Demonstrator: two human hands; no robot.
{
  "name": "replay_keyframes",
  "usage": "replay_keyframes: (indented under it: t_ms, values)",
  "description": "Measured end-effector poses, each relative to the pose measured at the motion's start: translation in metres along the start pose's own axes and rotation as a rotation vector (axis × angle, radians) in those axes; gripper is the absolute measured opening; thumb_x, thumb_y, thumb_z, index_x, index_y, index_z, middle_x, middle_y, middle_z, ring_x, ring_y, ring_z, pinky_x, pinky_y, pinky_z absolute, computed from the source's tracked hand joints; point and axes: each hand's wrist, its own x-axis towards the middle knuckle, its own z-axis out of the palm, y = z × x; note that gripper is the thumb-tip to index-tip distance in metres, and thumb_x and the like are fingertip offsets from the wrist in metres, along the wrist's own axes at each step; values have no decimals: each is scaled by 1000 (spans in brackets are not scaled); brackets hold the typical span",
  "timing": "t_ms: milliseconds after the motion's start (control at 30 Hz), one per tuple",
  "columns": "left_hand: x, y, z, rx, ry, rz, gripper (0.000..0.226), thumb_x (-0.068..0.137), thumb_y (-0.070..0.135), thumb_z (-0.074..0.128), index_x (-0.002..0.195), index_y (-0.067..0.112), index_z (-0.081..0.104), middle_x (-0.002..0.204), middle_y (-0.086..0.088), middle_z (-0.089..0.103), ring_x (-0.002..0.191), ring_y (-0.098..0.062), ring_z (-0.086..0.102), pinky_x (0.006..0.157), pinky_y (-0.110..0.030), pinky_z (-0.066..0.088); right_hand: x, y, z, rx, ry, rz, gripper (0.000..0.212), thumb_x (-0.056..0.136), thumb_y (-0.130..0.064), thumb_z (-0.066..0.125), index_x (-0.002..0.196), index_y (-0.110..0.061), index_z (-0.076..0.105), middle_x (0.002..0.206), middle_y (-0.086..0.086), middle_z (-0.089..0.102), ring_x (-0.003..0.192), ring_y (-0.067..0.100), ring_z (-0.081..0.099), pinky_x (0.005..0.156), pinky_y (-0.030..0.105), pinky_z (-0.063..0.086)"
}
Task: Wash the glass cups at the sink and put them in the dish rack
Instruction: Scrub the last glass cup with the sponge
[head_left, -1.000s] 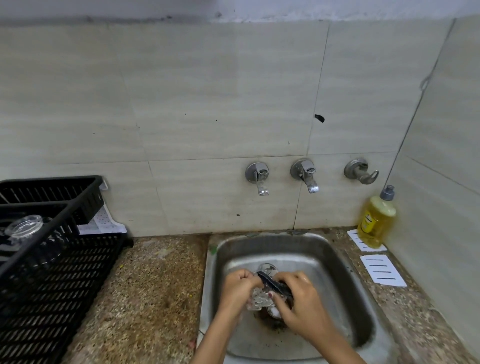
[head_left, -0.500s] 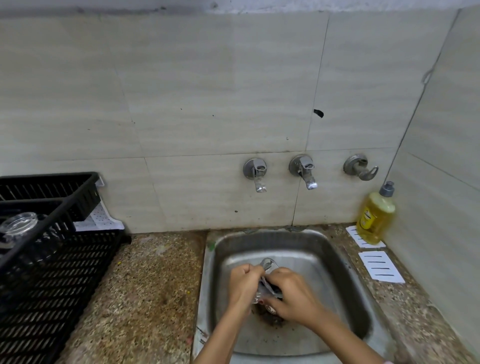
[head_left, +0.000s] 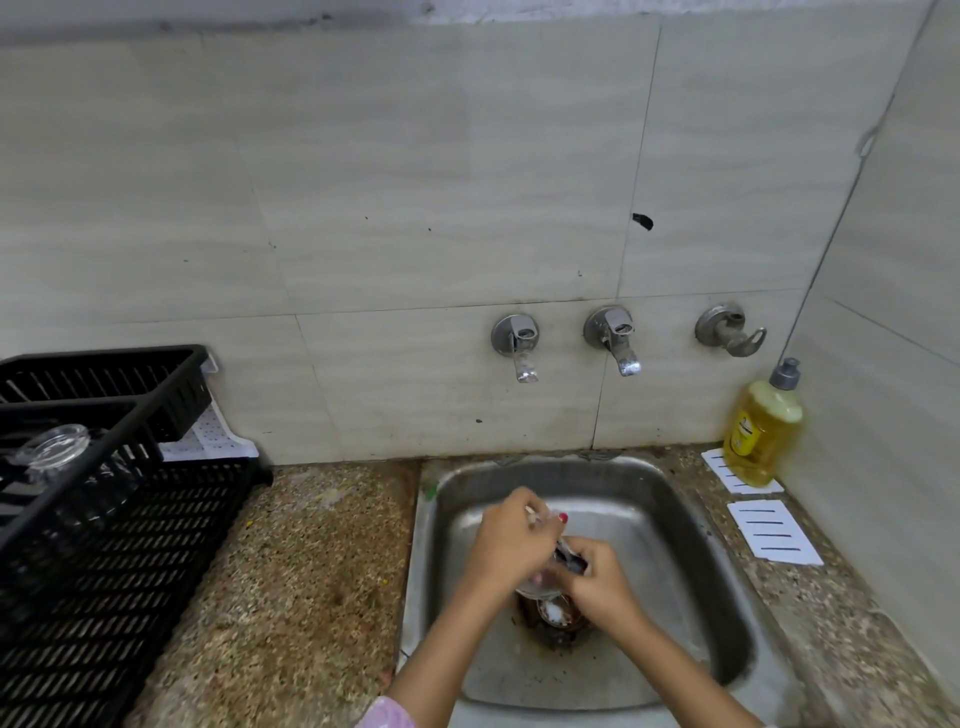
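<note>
A: Where is the cup from where you sit?

B: Low over the sink (head_left: 675, 525), above the drain (head_left: 553, 618). My left hand (head_left: 511, 551) has its fingers curled round the glass cup (head_left: 537, 586). My right hand (head_left: 597, 584) is closed on a dark scrubber (head_left: 570, 555) pressed against the cup. The two hands are touching.

A: And the cup's long axis?

B: I can't say for sure, since both hands cover most of it. Only a curved clear edge shows below my left fingers. I'd guess it's tilted rather than upright.

A: Which way is the dish rack?

B: The dish rack (head_left: 130, 519) is well to my left, across a stretch of counter (head_left: 311, 571). One glass (head_left: 52, 447) sits in it already. My left hand is the nearer one and it's the one holding the cup, so I judge it should make the carry: up over the sink's left rim, then sideways.

A: Any risk?

B: Wet glass slips, and I see no water coming from the taps (head_left: 613, 338), so I think it needs rinsing first.
</note>
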Motion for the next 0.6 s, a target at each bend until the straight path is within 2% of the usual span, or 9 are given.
replay_keyframes:
  t_ms: [67, 133, 200, 233, 300, 367, 400, 500, 600]
  values:
    - [3, -1, -3, 163, 61, 118, 26, 88, 23, 59, 112, 19, 53, 110, 2, 56, 92, -9, 57, 83, -20, 48, 1, 1, 0, 154, 86, 74, 16, 78, -3, 71, 64, -5, 63, 54, -3, 60, 49, 1, 51, 52, 19, 39]
    - [3, -4, -6, 197, 232, 160, 36, 85, 26, 63, 119, 21, 52, 121, 7, 45, 104, -3, 45, 86, -12, 36, 3, 0, -3, 300, 147, 167, 15, 82, 0, 65, 69, -6, 66, 56, -3, 65, 51, 4, 58, 52, 16, 44]
    - [2, -14, -1, 108, 325, 36, 45, 81, 32, 69, 121, 24, 51, 124, 8, 43, 109, -7, 44, 89, -18, 39, 6, -3, -8, 347, 203, 184, 13, 83, -2, 63, 74, -9, 68, 59, -3, 69, 57, 9, 63, 54, 16, 47]
    - [0, -18, 4, -67, 270, -116, 48, 78, 34, 71, 120, 24, 51, 125, 5, 45, 110, -11, 47, 89, -24, 43, 8, -6, -10, 310, 211, 148, 13, 83, -2, 64, 75, -12, 68, 60, -5, 69, 59, 9, 64, 55, 15, 48]
    - [-3, -12, 11, -784, 37, -431, 45, 73, 32, 71, 111, 13, 58, 112, -8, 60, 100, -24, 57, 85, -36, 50, 9, -13, -11, 155, 172, 32, 19, 84, -4, 64, 77, -21, 67, 63, -12, 70, 63, 2, 65, 58, 13, 48]
    - [-5, -8, 19, -1388, -72, -510, 39, 70, 29, 64, 97, 1, 64, 86, -18, 68, 78, -31, 65, 71, -40, 56, 9, -18, -9, -22, 101, -111, 16, 85, -14, 66, 82, -29, 67, 74, -13, 72, 74, 3, 66, 66, 18, 51]
    - [-3, -8, 22, -1530, -37, -476, 39, 71, 31, 62, 94, -1, 64, 78, -18, 69, 70, -30, 67, 64, -38, 57, 8, -22, -8, -100, 49, -182, 6, 85, -24, 64, 86, -29, 67, 79, -11, 72, 79, 4, 65, 69, 21, 51]
    - [3, -11, 26, -1659, 89, -399, 44, 84, 42, 54, 81, 1, 71, 72, -14, 69, 63, -24, 68, 62, -33, 56, 7, -30, -13, -411, -126, -426, 30, 84, -38, 47, 101, -20, 65, 95, -11, 63, 89, -2, 52, 78, 18, 42]
    - [3, -13, 22, -1722, 77, -350, 47, 87, 37, 51, 66, 2, 75, 72, -13, 70, 63, -23, 68, 66, -32, 55, 9, -32, -21, -673, -291, -563, 50, 94, -43, 37, 136, -17, 46, 135, -16, 40, 128, -5, 29, 109, 13, 19]
